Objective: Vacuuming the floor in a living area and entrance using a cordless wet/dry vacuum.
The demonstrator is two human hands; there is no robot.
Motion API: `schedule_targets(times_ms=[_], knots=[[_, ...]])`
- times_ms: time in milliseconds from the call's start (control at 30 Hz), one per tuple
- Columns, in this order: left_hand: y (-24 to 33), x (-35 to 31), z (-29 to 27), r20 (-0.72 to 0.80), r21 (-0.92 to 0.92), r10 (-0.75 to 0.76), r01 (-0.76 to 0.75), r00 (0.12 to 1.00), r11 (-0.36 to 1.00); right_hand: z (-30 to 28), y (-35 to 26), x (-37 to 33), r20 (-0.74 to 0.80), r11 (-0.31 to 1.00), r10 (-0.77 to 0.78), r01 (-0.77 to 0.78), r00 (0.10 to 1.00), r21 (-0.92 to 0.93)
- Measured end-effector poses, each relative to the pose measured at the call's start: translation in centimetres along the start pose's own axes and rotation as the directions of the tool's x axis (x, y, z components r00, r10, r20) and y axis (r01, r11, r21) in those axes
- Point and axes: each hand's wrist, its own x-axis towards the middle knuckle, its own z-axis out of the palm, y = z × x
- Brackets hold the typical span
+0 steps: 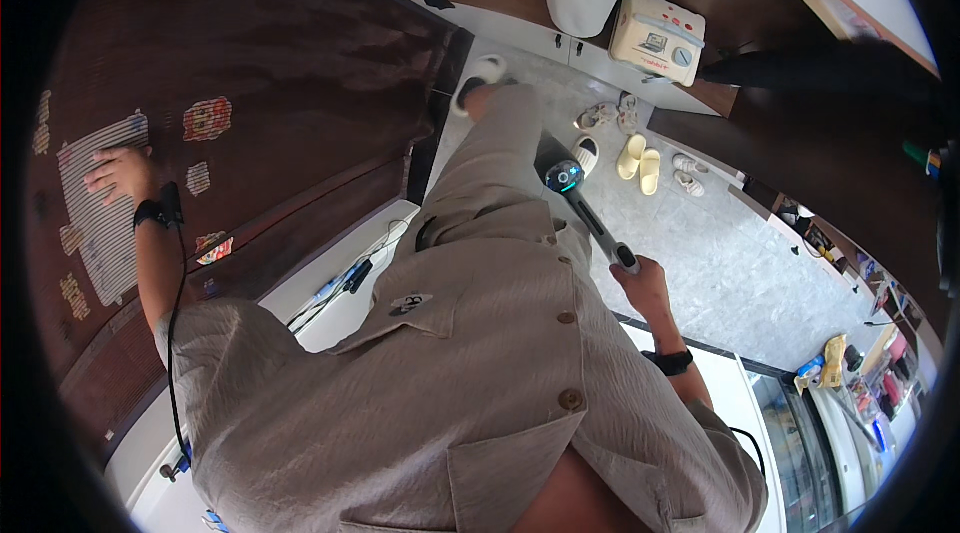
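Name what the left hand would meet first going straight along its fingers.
Probably more of the flat, grey-striped rectangular piece beneath the left hand; whether they touch is unclear.

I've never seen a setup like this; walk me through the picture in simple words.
No robot here: a person uses bare hands. The single picture comes from a fisheye camera worn on the head, looking down, so straight edges curve. The left hand rests, fingers spread, on a striped patch over a dark brown covering. The right hand grips the handle of a long device with a lit round display. Yellow slippers sit on the gray floor.
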Motion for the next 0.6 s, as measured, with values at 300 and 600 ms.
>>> schedule_targets(times_ms=[300, 600], knots=[[0.9, 0.3, 2.6, -0.027, 0.009, -0.035, 0.035, 0.999, 0.999, 0.4, -0.1, 2.6, 0.055, 0.941, 0.057, -0.072, 0.997, 0.331], [-1.4, -9.8, -1.4, -0.218, -0.52, 0.352, -0.414, 0.91, 0.747, 1.9, -8.1, 10.3, 0.291, 0.691, -0.49, 0.569, 0.822, -0.446]])
